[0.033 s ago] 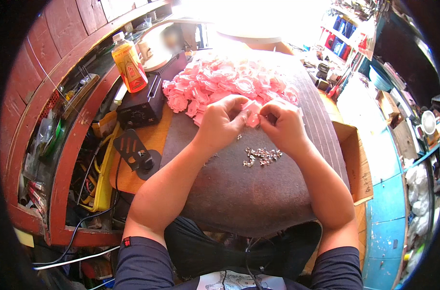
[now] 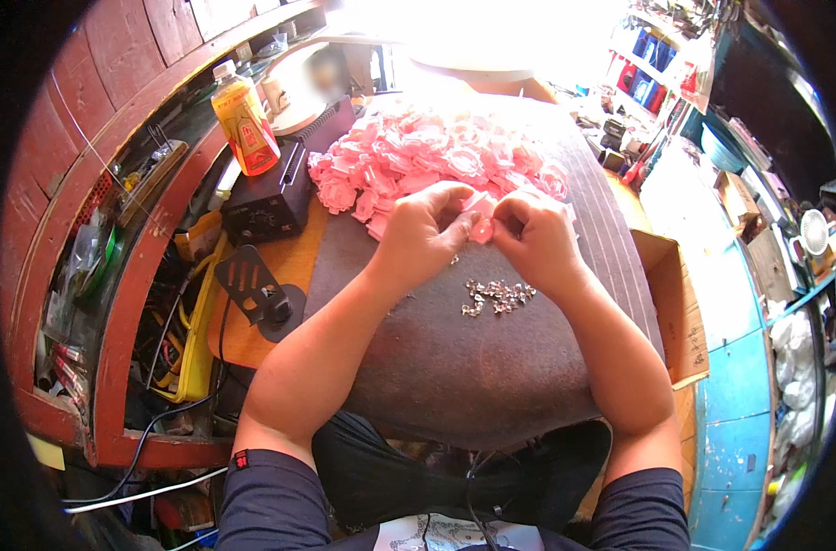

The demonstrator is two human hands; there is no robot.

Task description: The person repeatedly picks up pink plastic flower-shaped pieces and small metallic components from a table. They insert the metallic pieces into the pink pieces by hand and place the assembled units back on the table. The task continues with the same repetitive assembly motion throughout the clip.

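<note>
Above the dark mat, my left hand and my right hand meet over one small pink flower piece. Thumb and fingers of each hand are closed on its edges, and they hide much of it. Just beyond my fingers lies a big heap of similar pink flowers. Nearer to me, a small cluster of shiny metal pieces is scattered on the mat, too small to name exactly. One more metal bit lies by my left hand.
Left of the dark mat are a black box bearing an orange drink bottle and a black phone-like stand with a cable. An open cardboard box stands against the right edge. Cluttered shelves line both sides.
The pink flower piece has shifted slightly between my fingers, and its lower part looks narrower. Both hands stay almost in place.
</note>
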